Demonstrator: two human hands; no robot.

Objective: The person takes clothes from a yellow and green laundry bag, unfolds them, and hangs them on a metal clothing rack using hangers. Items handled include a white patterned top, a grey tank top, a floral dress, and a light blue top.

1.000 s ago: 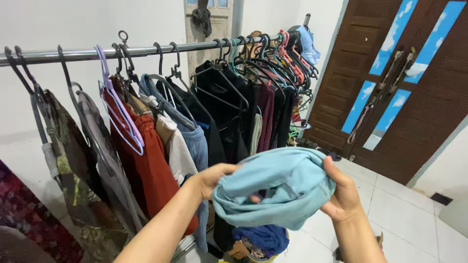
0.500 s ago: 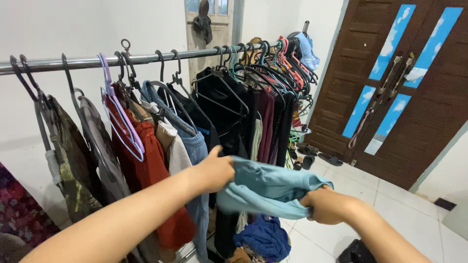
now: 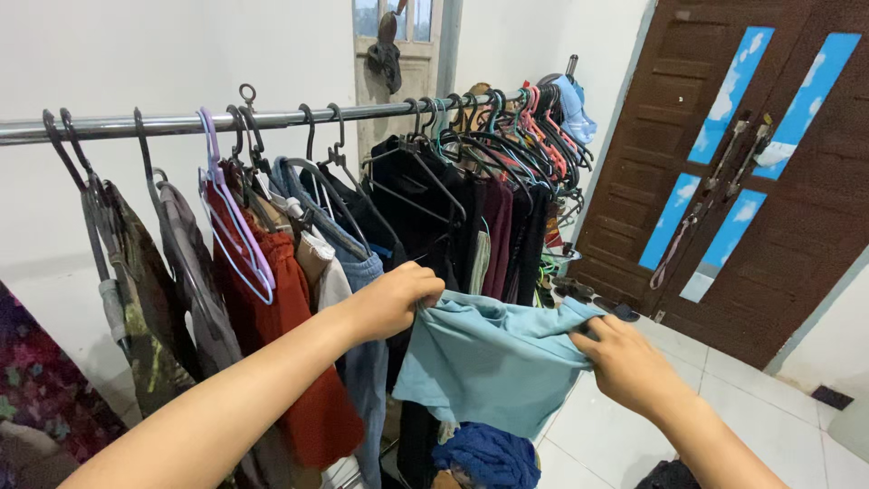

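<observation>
we are holding a light blue garment stretched out between both hands in the lower middle of the frame. our left hand is clenching one upper corner of the cloth, fingers curled tight over its edge, just left of centre. our right hand is pinching the other upper corner, thumb and fingers closed on the fabric, right of centre. the cloth is hanging down flat below the two grips, in front of the clothes rack.

a metal rail is running across the upper left of the frame toward the upper middle, crowded with hangers. a lilac plastic hanger is hanging near the left, just beside a rust red garment. black garments are filling the middle of the rail. a dark blue cloth is lying bundled at the bottom edge, under the blue garment. a brown door with blue panes is taking up the right side, above a white tiled floor.
</observation>
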